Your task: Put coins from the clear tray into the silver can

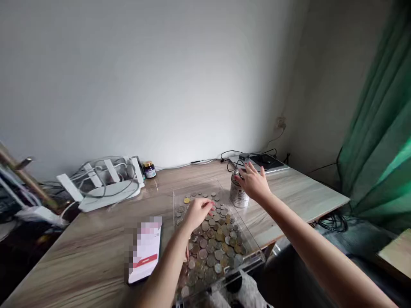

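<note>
on the wooden worktop (80, 252), at about nine o'clock from the tray, a phone (146, 252) lies flat, just beside the tray's left wall; an elbow swing could nudge it, i think, since the left forearm passes right by it. the clear tray (253, 250) is shallow and see-through, and it holds a loose, spread layer of mixed coins (215, 246), silver and brassy ones, thicker toward six o'clock. its near end juts past the worktop edge, so a press or a tug there might tip it and spill the lot. the left hand (197, 212) rests down among the coins near the tray's middle, fingers curled with the tips pinched together on or just over a coin; whether one is actually gripped i cannot tell. at about one o'clock from the tray, touching or just beside its far corner, stands a small metal tin (238, 195), upright; its contents are hidden. the right hand (253, 182) hovers over its top, fingers spread loosely, holding nothing i can make out. a careless reach could knock the tin over into the tray.
</note>
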`<action>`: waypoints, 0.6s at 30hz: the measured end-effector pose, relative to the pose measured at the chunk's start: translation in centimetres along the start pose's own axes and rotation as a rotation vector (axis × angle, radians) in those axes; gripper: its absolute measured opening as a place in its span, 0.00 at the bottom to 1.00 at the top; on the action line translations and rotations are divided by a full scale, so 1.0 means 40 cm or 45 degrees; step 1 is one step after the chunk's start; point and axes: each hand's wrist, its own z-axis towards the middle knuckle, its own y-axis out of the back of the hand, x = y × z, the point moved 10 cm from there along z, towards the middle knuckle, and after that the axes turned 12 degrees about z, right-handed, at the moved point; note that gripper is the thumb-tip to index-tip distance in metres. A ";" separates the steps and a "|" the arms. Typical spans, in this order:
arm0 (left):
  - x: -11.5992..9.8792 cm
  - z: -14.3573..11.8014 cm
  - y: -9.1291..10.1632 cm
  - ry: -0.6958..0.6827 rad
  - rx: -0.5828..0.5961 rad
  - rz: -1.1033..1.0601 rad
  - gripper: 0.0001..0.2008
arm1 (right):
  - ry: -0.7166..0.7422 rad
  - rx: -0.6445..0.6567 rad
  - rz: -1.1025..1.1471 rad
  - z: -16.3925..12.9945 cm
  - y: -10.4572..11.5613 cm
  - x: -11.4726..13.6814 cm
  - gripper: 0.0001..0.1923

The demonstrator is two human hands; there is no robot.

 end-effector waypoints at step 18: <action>0.006 0.001 0.006 0.034 -0.032 0.027 0.13 | -0.121 -0.088 0.570 0.010 -0.029 -0.087 0.46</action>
